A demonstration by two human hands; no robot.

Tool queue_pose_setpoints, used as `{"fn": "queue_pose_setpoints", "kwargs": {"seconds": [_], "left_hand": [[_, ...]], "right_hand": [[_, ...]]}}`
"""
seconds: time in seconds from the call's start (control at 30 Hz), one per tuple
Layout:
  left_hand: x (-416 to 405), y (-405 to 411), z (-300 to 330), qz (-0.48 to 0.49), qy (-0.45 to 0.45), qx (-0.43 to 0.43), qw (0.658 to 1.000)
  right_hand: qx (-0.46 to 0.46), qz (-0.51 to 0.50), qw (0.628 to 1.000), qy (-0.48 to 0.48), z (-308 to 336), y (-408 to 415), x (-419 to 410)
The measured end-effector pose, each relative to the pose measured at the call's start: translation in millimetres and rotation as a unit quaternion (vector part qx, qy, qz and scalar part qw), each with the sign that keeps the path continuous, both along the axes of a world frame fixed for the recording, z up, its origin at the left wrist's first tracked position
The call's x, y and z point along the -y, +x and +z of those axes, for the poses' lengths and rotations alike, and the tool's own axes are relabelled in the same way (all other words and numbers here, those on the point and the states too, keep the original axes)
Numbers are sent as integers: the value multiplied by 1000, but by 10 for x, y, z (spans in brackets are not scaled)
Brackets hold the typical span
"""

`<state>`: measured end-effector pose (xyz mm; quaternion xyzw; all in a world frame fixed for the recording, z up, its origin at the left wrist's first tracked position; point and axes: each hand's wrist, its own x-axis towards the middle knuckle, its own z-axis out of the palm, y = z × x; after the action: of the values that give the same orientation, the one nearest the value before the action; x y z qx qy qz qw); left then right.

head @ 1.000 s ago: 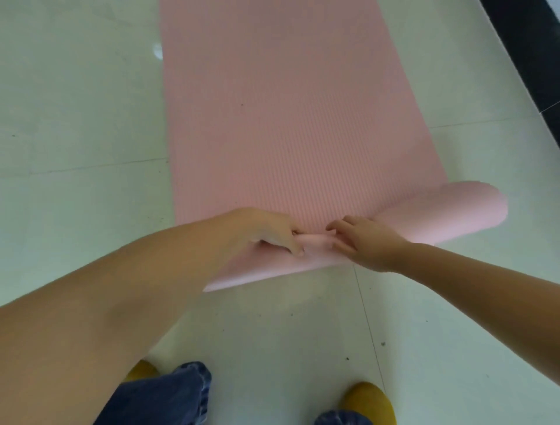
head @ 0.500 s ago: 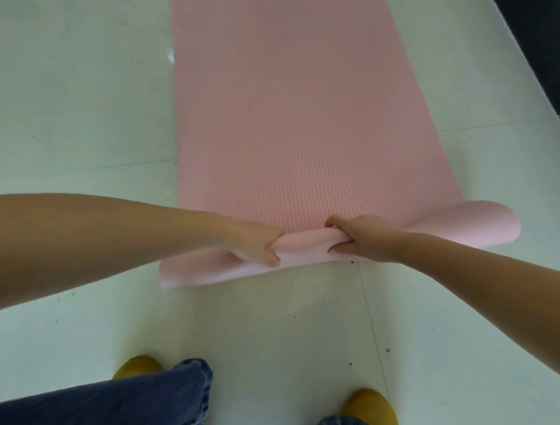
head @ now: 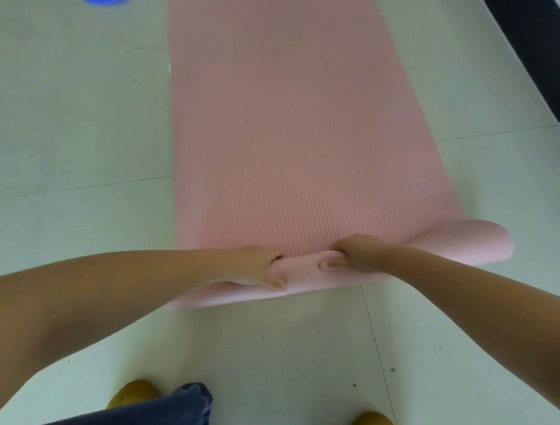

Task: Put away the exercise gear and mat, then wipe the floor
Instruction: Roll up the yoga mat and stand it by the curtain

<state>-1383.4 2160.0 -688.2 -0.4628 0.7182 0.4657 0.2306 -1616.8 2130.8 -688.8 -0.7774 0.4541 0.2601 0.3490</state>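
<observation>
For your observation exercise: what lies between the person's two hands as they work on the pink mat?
In the head view, only a short stretch of the mat's rolled near edge lies between the left hand and right hand; both grip that roll.

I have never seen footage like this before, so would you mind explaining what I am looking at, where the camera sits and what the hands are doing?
There is no machine here: a person wears one wide-angle camera on the head, looking forward and down, so the picture shows their own bare arms, jeans and yellow shoes. A ribbed pink foam exercise mat lies flat on the pale tiled floor. Its near end is curled up into the start of a roll. The left hand and the right hand both grip that rolled end near its middle, with the fingers curled around it. The roll's right end stands looser and wider. At the top left edge a bit of something blue shows; I cannot tell what it is.
</observation>
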Motion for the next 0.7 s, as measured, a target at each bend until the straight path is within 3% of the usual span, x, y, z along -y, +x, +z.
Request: {"fn": "queue_pose_setpoints", "kwargs": {"seconds": [0.07, 0.1, 0.17, 0.2, 0.23, 0.3, 0.37, 0.53, 0.6, 0.7], "left_hand": [[-46, 37, -12, -79, -207, -2, 975], [-96, 18, -38, -138, -339, -1, 931], [-240, -59, -30, -202, -460, -12, 865], [-353, -132, 4, -209, -473, -1, 856], [-457, -182, -7, -199, -451, 11, 870], [-615, -264, -23, -176, -340, 62, 922], [-697, -350, -51, -184, -253, 120, 942], [-410, -272, -194, -168, -306, 106, 931], [-184, -196, -144, -142, -309, 82, 937], [209, -64, -92, -147, -287, 49, 945]], "right_hand": [[-18, -5, 1000, -8, -55, 22, 61], [-24, -6, 1000, -15, -72, 28, 84], [-30, -8, 998, -46, -67, 39, 126], [-30, -13, 997, -66, -60, 37, 146], [-32, -18, 996, -83, -56, 30, 157], [-48, -5, 993, -110, -29, 33, 135], [-66, 24, 986, -152, -18, 45, 69], [6, -10, 957, -290, 11, 125, -2], [60, 41, 934, -350, 50, 103, -6], [40, 116, 922, -366, 36, -6, -79]]}}
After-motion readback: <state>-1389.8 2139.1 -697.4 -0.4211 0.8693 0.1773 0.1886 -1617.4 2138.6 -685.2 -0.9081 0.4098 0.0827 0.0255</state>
